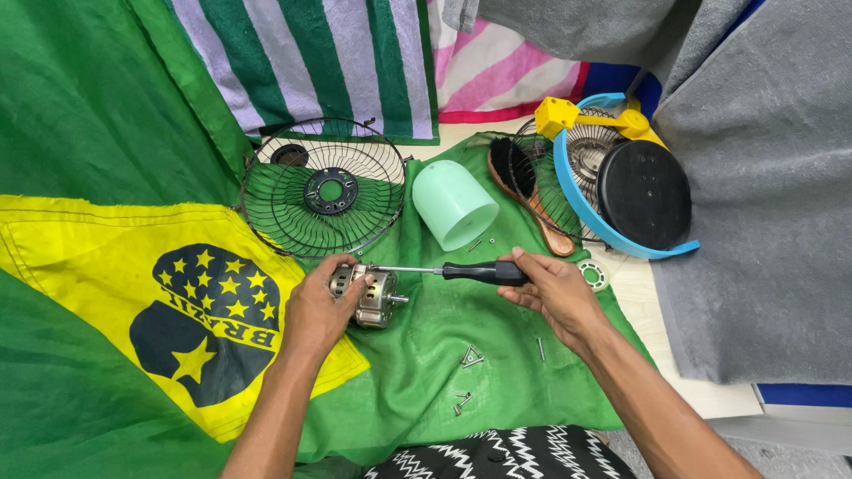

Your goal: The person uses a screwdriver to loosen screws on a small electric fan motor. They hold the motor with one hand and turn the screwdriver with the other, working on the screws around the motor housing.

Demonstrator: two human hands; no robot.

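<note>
Now L hand (318, 306) clamps motor (371, 297) on green cloth (444, 355); R hand (555, 288) closed on screwdriver (461, 270), shaft horizontal, tip at motor top, pointing left; loose screws (470, 357) near R wrist.

The motor (368, 297) lies on the cloth (426, 355) in the left hand (318, 306); the screwdriver (461, 271) reaches it from the right hand (555, 288). Behind sit a wire grille (324, 188) and a cup-shaped cover (454, 204) (on its side); loose screws (470, 357) lie nearer.
</note>
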